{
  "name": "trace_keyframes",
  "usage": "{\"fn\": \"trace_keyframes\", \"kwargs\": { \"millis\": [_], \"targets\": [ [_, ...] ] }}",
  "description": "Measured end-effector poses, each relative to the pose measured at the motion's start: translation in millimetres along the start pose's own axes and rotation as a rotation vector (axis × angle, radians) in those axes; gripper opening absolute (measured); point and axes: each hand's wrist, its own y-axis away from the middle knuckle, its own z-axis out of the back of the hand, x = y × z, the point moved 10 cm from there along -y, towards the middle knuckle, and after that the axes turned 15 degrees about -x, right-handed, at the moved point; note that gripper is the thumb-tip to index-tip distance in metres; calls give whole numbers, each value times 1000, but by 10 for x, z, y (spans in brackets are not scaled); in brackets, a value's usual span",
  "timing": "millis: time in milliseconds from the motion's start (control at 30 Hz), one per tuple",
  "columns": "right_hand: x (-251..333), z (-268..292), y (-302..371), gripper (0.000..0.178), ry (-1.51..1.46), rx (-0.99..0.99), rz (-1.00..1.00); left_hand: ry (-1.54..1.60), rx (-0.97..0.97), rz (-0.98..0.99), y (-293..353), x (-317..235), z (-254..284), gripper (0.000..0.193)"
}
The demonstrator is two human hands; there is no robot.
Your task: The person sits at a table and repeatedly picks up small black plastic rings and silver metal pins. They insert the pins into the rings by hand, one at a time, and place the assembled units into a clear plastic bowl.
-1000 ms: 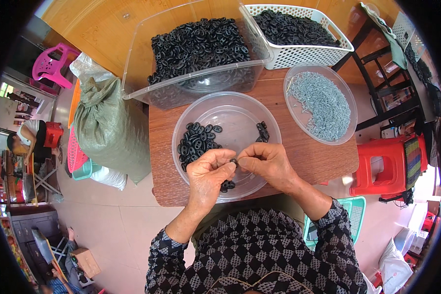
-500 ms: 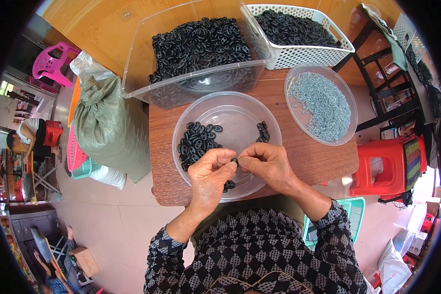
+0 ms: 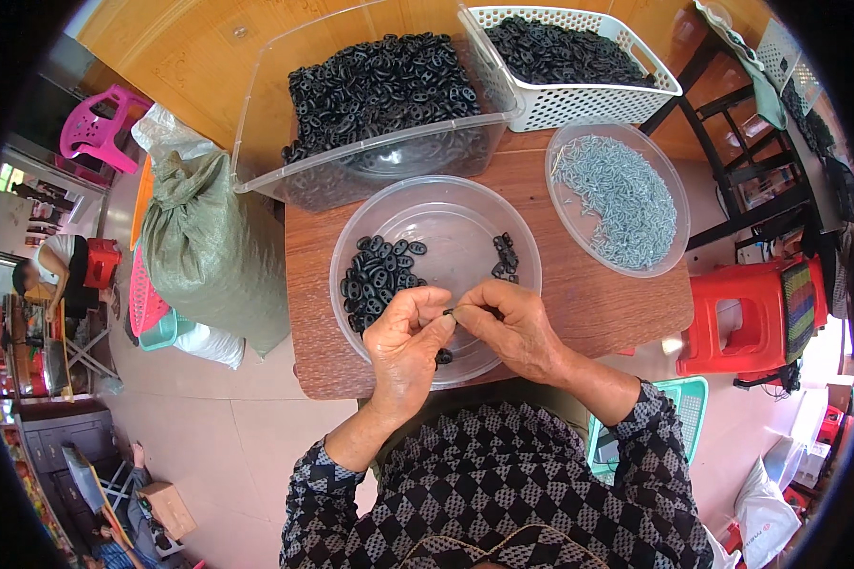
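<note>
My left hand [image 3: 406,343] pinches a small black plastic piece [image 3: 449,311] between thumb and forefinger. Against it press the closed fingertips of my right hand [image 3: 514,334]; whatever they grip is too small to make out. Both hands are above the near side of a round clear plastic tub [image 3: 436,194]. On the tub's left side lies a pile of black oval two-holed pieces [image 3: 380,273]. A smaller cluster of black pieces [image 3: 506,256] lies at its right side, and a few more show just under my left hand.
Behind the tub stand a clear bin [image 3: 256,156] and a white basket [image 3: 579,109], both heaped with black pieces. A round dish [image 3: 562,204] of small silvery screws sits right on the brown table [image 3: 626,313]. Left is a tied sack [image 3: 218,256]; right, a red stool [image 3: 716,327].
My fingertips have shifted slightly around the small piece, still pinched together. The whole view has moved a little, while the tub and containers keep their places.
</note>
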Motion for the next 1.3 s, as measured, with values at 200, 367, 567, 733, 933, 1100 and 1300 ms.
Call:
{"fn": "trace_keyframes", "kwargs": {
  "millis": [200,367,567,733,933,1100,1300],
  "targets": [
    [-1,-2,1,13,13,-27,44,-16,-12,-20,-16,-25,20,20],
    [-73,-15,-3,12,-54,-22,-96,11,-31,12,-58,-8,67,20],
    [-109,-1,-3,12,-50,-38,-131,-38,-1,-37,-61,-23,62,16],
    [-87,4,-2,11,-43,-49,-113,-112,-10,-122,-54,-19,88,15],
    [-3,7,-4,7,-3,-43,-14,-59,-15,-64,-24,-10,73,15],
    [61,2,-6,4,16,-52,48,-43,-26,-31,9,-3,48,16],
    [99,-16,5,3,71,-43,211,-9,-34,-83,23,-13,22,14]
  ]
}}
